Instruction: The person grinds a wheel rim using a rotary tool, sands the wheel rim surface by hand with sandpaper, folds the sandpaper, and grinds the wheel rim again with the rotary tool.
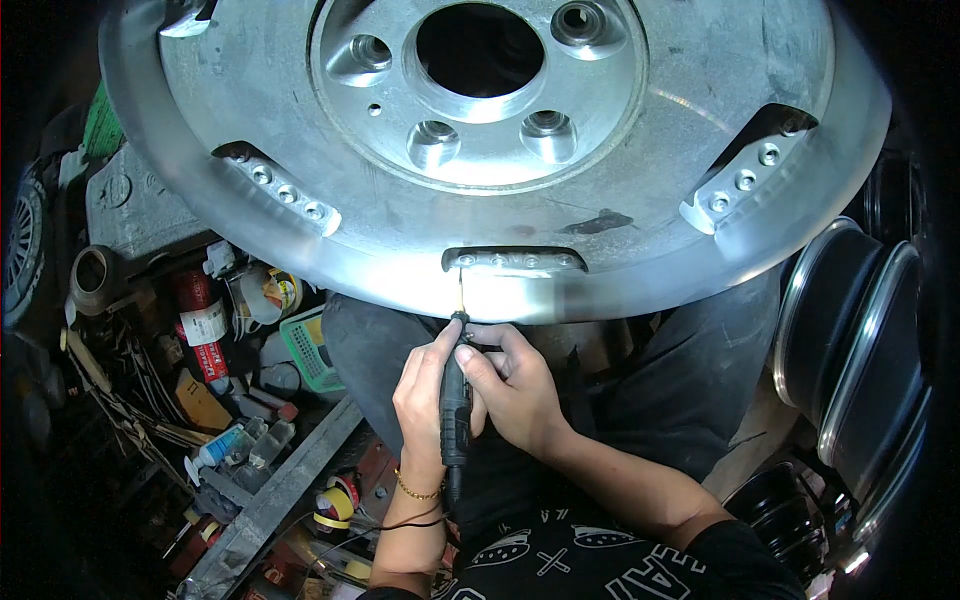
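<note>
A black pen-shaped rotary tool (455, 415) stands nearly upright between my hands, its thin bit pointing away from me. My left hand (418, 395) is closed around the tool's body, forefinger stretched along it toward the nose. From the other side my right hand (518, 390) grips near the tool's front end with thumb and fingers. The bit's tip reaches the near slot (515, 260) in a large silver wheel rim (400, 215); whether it touches the metal I cannot tell. Small round bolt-like heads line that slot.
More slots with bolt heads sit at the wheel's left (277, 188) and right. Several dark rims (850, 320) with shiny edges stand on the right. Left are a metal beam (270, 500), a green basket (312, 350), a red can (200, 310) and cluttered tools. A cord trails from the tool.
</note>
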Motion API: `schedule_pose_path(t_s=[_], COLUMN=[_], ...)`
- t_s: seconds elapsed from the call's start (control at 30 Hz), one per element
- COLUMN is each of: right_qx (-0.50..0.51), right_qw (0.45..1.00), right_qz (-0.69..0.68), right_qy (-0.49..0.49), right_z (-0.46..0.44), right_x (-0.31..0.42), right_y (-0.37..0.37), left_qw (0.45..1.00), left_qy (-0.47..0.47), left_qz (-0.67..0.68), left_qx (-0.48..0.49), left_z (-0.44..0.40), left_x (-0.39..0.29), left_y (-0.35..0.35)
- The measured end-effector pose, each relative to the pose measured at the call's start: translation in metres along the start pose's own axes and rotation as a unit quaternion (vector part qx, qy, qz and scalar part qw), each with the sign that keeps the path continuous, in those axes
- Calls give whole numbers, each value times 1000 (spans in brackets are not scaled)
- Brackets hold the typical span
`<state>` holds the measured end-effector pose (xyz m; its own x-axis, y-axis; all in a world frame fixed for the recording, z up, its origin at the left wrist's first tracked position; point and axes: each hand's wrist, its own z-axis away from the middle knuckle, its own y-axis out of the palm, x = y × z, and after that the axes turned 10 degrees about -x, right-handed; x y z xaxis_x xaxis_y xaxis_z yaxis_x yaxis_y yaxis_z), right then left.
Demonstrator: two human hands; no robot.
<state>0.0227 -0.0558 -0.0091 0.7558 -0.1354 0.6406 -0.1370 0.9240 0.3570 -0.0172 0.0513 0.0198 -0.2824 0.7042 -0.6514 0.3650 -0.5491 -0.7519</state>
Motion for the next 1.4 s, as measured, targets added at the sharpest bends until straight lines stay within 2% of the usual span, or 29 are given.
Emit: schedule_pose_path(t_s=[0.5, 0.77, 1.0, 1.07, 1.17, 1.4], right_qx=[-5, -18, -10, -4, 0, -22], right_qw=[999, 998, 998, 999, 998, 997], right_qz=[26, 42, 26, 23, 27, 34], right_qy=[-36, -41, -49, -41, -49, -60], right_z=[-1, 2, 0, 0, 0, 0], right_x=[0, 5, 1, 2, 1, 0], right_y=[3, 3, 8, 8, 6, 8], left_qw=[999, 1000, 999, 998, 999, 998], left_qy=[11, -23, -31, -65, -31, -32], left_qz=[6, 10, 3, 3, 15, 15], left_qx=[-31, -11, -30, -25, -39, -46], left_z=[4, 5, 6, 5, 8, 9], left_x=[4, 3, -1, -4, 4, 3], left_y=[3, 1, 0, -1, 3, 4])
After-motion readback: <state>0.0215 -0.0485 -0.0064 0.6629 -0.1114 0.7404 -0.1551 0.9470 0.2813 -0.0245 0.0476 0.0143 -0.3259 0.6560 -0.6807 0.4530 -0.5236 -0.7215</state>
